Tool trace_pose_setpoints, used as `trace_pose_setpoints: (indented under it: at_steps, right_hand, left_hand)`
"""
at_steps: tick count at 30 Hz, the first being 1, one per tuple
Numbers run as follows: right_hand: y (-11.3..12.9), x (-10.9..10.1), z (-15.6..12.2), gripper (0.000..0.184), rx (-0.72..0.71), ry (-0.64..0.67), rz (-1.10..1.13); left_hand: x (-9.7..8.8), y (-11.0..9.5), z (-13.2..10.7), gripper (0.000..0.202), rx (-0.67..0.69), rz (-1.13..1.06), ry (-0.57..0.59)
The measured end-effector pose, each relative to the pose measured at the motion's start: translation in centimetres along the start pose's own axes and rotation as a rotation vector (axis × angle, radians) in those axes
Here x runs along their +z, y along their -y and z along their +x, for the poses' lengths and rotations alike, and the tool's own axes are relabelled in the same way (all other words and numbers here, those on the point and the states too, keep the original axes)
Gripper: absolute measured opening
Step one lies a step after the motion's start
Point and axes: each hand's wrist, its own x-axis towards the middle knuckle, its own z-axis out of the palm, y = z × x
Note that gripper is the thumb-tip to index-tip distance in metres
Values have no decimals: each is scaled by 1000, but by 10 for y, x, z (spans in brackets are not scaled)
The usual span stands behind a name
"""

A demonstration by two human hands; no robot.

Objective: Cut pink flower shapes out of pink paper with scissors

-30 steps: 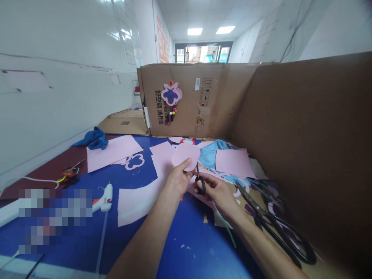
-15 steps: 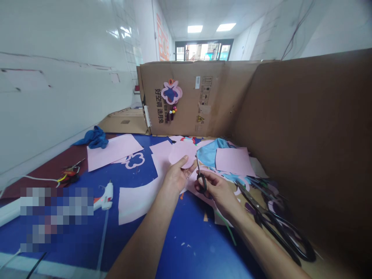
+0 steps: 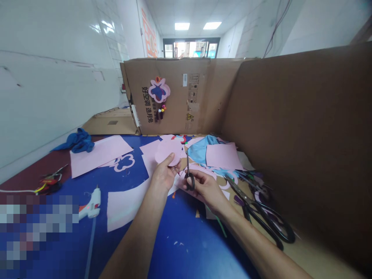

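My left hand (image 3: 162, 175) pinches a rounded pink foam cutout (image 3: 167, 151), held up above the blue table mat (image 3: 186, 240). My right hand (image 3: 203, 186) grips small black-handled scissors (image 3: 188, 174), fingers through the loops, blades pointing up just right of the cutout's edge. Both hands hover over a pile of pink foam sheets (image 3: 221, 155) and a light blue piece (image 3: 200, 149).
Large black scissors (image 3: 261, 217) lie at the right by the cardboard wall (image 3: 305, 128). A white glue gun (image 3: 91, 201) and pink sheets (image 3: 99, 153) lie at the left. A blue cloth (image 3: 77, 141) and red-handled pliers (image 3: 49, 182) sit further left. A pink flower ornament (image 3: 158, 91) hangs on the back cardboard.
Both hands with cutout and scissors have shifted slightly left and down in view as the camera turned right. The grips are unchanged.
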Motion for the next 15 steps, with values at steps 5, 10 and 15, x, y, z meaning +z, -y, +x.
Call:
trace_pose_setpoints:
  at_steps: [5,10,15]
  right_hand:
    - [3,1,-2,48,61,-11,38]
    - [5,3,-3,49,54,-40,57]
    - [1,0,-3,53,-17,-119,-41]
  left_hand:
    - [0,-1,0,12,-8,7,7]
    - [1,0,-3,11,-1,-2,-11]
    - [2,2,-6,14,61,-2,23]
